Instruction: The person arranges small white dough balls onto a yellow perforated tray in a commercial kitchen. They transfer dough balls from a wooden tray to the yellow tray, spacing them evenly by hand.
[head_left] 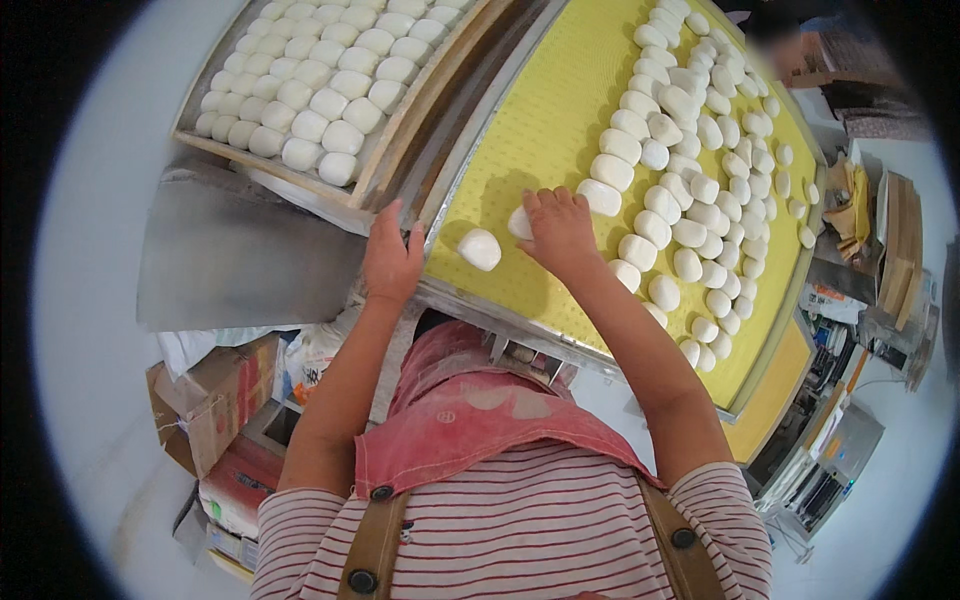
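White rounded dough buns (655, 230) lie in rows on a yellow table surface (520, 120) with a metal rim. My right hand (562, 225) is over its near left part, fingers curled down on a dough bun (519, 222) that shows beside the fingertips. Another bun (479, 249) sits alone to the left of that hand. My left hand (392, 255) hovers by the table's left rim with thumb and fingers apart, holding nothing. Just beyond it is the corner of a wooden tray (365, 190) filled with close rows of similar buns.
Under the tray is a grey metal panel (250, 250). Cardboard boxes (225, 400) and bags are stacked low on the left. On the right past the table stand brown boards (900, 250) and equipment. Part of another person (830, 60) shows at the far right.
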